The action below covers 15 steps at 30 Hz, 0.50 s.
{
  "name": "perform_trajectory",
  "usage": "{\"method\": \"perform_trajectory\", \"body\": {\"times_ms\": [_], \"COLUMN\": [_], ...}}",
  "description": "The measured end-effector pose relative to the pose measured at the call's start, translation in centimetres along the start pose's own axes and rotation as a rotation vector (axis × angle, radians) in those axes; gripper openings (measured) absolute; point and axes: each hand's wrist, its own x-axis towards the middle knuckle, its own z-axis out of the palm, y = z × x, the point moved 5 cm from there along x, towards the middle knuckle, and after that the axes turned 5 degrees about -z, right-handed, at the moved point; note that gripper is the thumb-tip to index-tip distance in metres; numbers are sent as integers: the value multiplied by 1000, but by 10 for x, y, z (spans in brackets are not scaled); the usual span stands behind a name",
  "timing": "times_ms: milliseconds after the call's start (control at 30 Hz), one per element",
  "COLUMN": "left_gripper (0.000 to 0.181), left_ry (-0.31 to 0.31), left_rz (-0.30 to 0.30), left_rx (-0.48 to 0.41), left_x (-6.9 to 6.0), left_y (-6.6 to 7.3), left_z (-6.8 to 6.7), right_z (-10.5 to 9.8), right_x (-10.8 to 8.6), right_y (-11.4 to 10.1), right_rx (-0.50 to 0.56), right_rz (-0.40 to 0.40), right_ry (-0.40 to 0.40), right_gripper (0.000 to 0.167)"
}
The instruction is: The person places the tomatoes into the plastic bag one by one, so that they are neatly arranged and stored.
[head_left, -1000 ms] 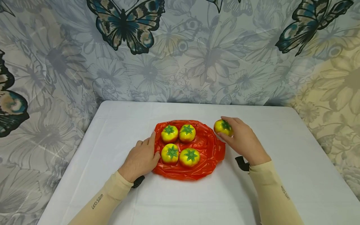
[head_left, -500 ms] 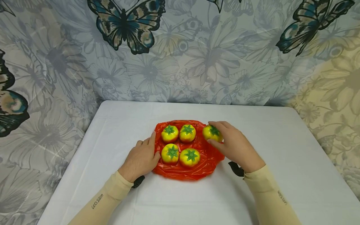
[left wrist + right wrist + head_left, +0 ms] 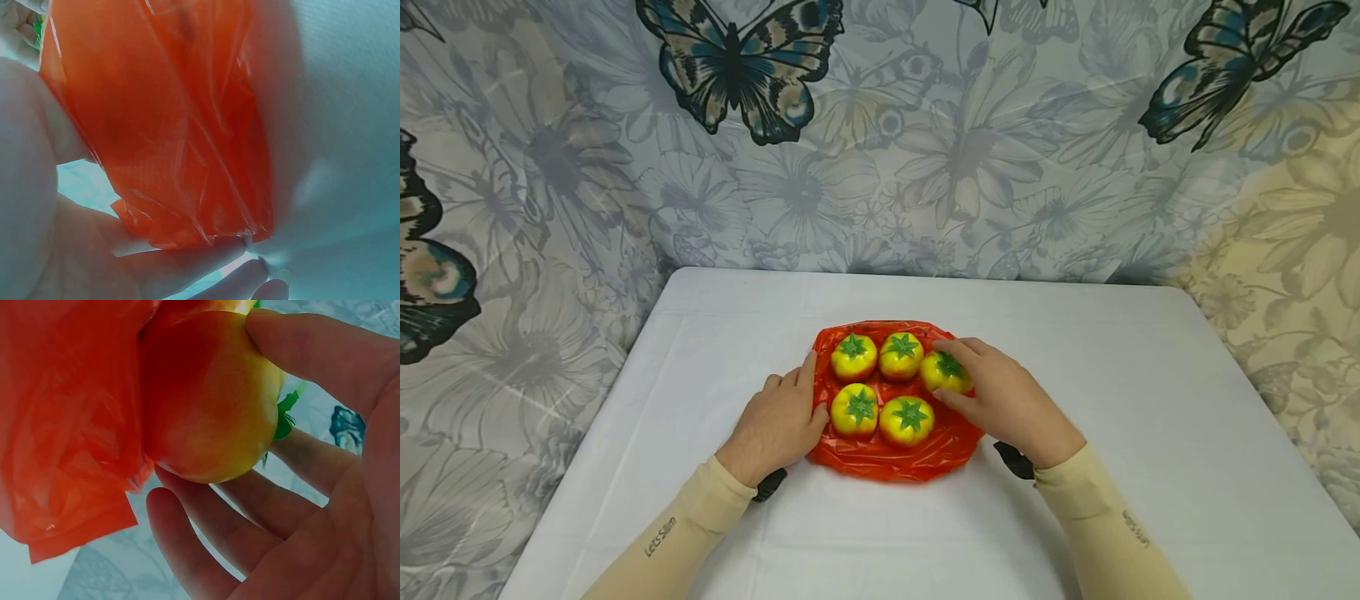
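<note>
A crinkled red plastic bag [image 3: 917,457] lies spread on the table in the head view. On it sit several yellow-and-red tomatoes with green star-shaped tops, such as the front right tomato [image 3: 907,421]. My right hand [image 3: 1003,396] holds another tomato [image 3: 946,372] between thumb and fingers at the bag's right side, beside the back pair. In the right wrist view this tomato [image 3: 212,400] is close to the bag's side [image 3: 75,412]. My left hand [image 3: 775,429] rests against the bag's left edge. The left wrist view shows its fairly straight fingers [image 3: 181,269] touching the bag [image 3: 169,125].
A white cloth covers the table [image 3: 880,542]. Behind it hangs a grey flowered backdrop [image 3: 910,192] with butterfly prints. Black straps, such as the right wrist strap [image 3: 1015,460], show at both wrists.
My right hand has carried its tomato left, from beyond the bag's right edge to a spot over the bag near the others. My left hand has stayed in place.
</note>
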Motion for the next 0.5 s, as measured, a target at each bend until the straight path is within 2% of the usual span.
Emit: {"method": "perform_trajectory", "body": {"times_ms": [500], "left_gripper": [76], "left_ry": [20], "left_rz": [14], "left_rx": [-2], "left_x": [-1], "left_y": [1], "left_z": [0], "right_z": [12], "right_x": [3], "right_y": [1], "right_rx": [-5], "right_rz": [-21], "right_ry": [-42], "right_gripper": [66]}}
